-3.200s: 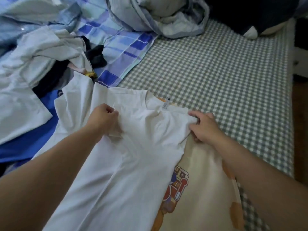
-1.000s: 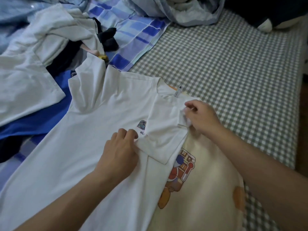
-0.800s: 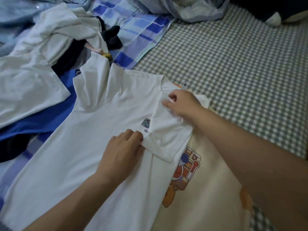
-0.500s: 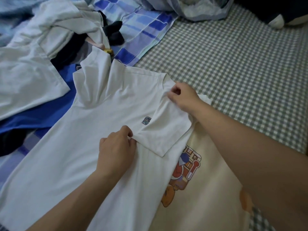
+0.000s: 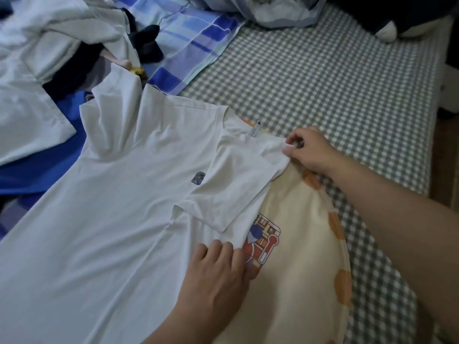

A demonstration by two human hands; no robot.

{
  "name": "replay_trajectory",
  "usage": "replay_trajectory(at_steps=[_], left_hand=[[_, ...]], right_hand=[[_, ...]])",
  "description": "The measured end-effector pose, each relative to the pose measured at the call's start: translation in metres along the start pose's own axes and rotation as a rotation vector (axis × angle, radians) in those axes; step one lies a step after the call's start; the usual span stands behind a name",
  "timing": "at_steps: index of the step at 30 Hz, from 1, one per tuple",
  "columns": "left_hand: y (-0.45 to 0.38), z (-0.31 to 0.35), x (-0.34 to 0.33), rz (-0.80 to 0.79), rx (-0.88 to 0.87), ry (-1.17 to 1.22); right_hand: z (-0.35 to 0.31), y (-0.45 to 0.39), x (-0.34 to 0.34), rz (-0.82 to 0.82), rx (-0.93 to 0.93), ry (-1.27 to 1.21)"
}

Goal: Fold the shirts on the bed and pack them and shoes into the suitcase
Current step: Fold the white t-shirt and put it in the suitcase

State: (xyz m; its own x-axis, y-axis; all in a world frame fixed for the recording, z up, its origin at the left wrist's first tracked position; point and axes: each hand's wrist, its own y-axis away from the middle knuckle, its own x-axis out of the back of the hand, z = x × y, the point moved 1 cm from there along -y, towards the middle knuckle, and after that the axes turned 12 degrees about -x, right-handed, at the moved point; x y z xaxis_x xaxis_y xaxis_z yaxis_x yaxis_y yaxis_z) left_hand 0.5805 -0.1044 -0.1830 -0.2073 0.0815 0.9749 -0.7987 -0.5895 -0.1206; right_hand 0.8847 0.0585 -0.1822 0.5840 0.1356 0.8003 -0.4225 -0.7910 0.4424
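Observation:
A white T-shirt point(image 5: 119, 214) with a small chest badge lies front up on the bed. Its right sleeve point(image 5: 231, 189) is folded inward over the chest. My right hand point(image 5: 308, 151) pinches the shirt's shoulder seam next to the collar. My left hand point(image 5: 218, 276) lies palm down on the shirt's right side edge, fingers curled over the fabric below the folded sleeve. Under the shirt lies a cream shirt point(image 5: 293, 274) with a cartoon print and orange spots. No suitcase or shoes show in this view.
A heap of white, blue and dark clothes point(image 5: 49, 58) lies at the left. A blue plaid cloth point(image 5: 188, 43) and a rumpled grey quilt point(image 5: 278, 8) sit at the top. The grey checked bedsheet point(image 5: 335, 83) stretches right to the bed's edge.
My right hand slid from the collar outward to the shoulder seam. My left hand moved down from the sleeve's tip to the shirt's side edge. The sleeve stays folded in.

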Motion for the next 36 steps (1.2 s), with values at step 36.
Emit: replay_trajectory(at_steps=[36], left_hand=[[0.041,-0.038,0.018,0.038,0.527,0.014]], right_hand=[[-0.065,-0.004,-0.059,0.172,0.129,0.450]])
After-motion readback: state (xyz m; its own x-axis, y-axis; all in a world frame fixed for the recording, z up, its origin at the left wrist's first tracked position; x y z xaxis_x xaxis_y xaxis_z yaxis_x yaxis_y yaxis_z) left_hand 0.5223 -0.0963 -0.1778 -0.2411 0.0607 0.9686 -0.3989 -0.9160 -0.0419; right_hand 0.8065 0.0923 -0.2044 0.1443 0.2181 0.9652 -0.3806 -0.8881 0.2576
